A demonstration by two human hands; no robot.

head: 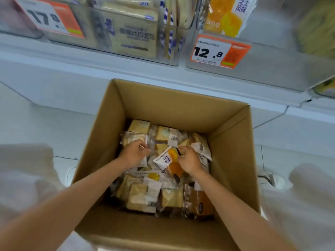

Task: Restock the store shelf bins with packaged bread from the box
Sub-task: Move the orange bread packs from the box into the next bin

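Left hand down in cardboard box, fingers curled on a clear-wrapped packet. Right hand just beside it, pinching an orange-printed bread packet, tilted above the loose packets. Box sits on floor below shelf bins; 12.8 price tag upper right.

1. A white store shelf runs across the top of the view, its front edge a smooth, pale ledge.
2. Beneath it, a plain white base panel drops to the floor.
3. The floor of glossy off-white square tiles shows thin dark grout lines on both sides.
4. Two orange-and-white paper price tags sit above the ledge: one printed 17.8 at the left, one printed 12.8 at the right.
5. The light is soft and even, leaving a faint sheen on the tiles.
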